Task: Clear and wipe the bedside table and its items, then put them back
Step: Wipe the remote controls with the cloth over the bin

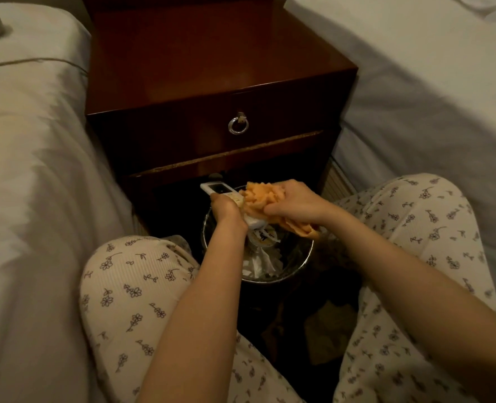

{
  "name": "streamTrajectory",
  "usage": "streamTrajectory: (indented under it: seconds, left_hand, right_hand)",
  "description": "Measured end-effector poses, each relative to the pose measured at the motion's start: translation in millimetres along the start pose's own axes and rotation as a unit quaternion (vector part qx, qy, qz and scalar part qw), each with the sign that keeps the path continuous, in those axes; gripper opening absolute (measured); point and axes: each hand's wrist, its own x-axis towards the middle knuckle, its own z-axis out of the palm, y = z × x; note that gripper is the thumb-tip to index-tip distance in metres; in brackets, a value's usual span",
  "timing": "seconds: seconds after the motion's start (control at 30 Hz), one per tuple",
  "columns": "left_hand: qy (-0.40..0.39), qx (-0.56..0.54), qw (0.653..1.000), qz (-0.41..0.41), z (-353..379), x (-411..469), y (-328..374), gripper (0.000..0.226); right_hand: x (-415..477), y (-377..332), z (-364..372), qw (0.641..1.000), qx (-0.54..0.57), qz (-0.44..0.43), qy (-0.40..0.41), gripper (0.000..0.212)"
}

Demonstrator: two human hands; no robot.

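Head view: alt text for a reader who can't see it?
The left hand grips a white remote control while the right hand holds a crumpled orange cloth against it, above a metal wastebasket before a dark wooden bedside table.

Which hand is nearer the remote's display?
Left. The left hand grips the remote right below its display. The right hand holds the orange cloth, farther off to the display's right.

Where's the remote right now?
Head view, lower centre: the white remote is gripped in the left hand above the metal waste bin, just in front of the bedside table, with the orange cloth in the right hand against its right side.
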Motion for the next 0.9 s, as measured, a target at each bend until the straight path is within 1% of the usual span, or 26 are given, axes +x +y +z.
streamTrajectory:
  seconds: [0.07, 0.1, 0.13, 0.2, 0.23, 0.33, 0.4, 0.5, 0.6, 0.67, 0.77, 0.83, 0.9]
  left_hand:
    - [0.019, 0.025, 0.999, 0.024, 2, 1, 1, 0.054]
    - [0.005, 0.04, 0.999, 0.029, 3, 0, 1, 0.049]
    - [-0.014, 0.065, 0.997, 0.025, 4, 0, -1, 0.048]
    - [-0.041, 0.116, 0.992, 0.025, 5, -5, -6, 0.047]
    - [-0.052, 0.139, 0.989, 0.028, 5, -6, -7, 0.046]
    - [-0.044, 0.216, 0.975, 0.03, 5, -10, -10, 0.044]
    - [-0.048, 0.262, 0.963, 0.035, 7, -13, -11, 0.041]
    - [-0.05, 0.303, 0.951, 0.047, 8, -11, -13, 0.04]
    - [-0.064, 0.335, 0.939, 0.054, 6, -8, -17, 0.04]
    - [-0.067, 0.368, 0.924, 0.074, 5, -9, -18, 0.042]
    - [-0.066, 0.426, 0.895, 0.116, 2, -10, -17, 0.048]
    - [-0.105, 0.428, 0.889, 0.126, 0, -16, -16, 0.055]
    - [-0.155, 0.442, 0.87, 0.151, 1, -23, -18, 0.058]
  right_hand:
    - [4, 3, 1, 0.995, 0.048, 0.005, 0.086, 0.021]
    - [7, 4, 3, 0.991, 0.082, 0.01, 0.11, 0.02]
    - [9, 4, 5, 0.988, 0.101, 0.012, 0.114, 0.019]
    - [11, 7, 10, 0.991, 0.074, 0.011, 0.107, 0.015]
    - [13, 10, 11, 0.992, 0.055, 0.013, 0.117, 0.012]
    - [19, 16, 10, 0.98, 0.053, 0.035, 0.188, 0.012]
    - [23, 19, 8, 0.972, 0.067, 0.06, 0.218, 0.004]
    - [26, 21, 7, 0.966, 0.073, 0.086, 0.231, 0.016]
    - [27, 25, 6, 0.962, 0.059, 0.095, 0.251, 0.022]
    - [25, 24, 5, 0.961, 0.058, 0.087, 0.256, 0.021]
    - [26, 22, 5, 0.967, 0.062, 0.052, 0.242, 0.013]
    - [26, 20, 2, 0.963, 0.082, 0.052, 0.25, 0.011]
    - [28, 21, -4, 0.952, 0.112, 0.081, 0.273, 0.018]
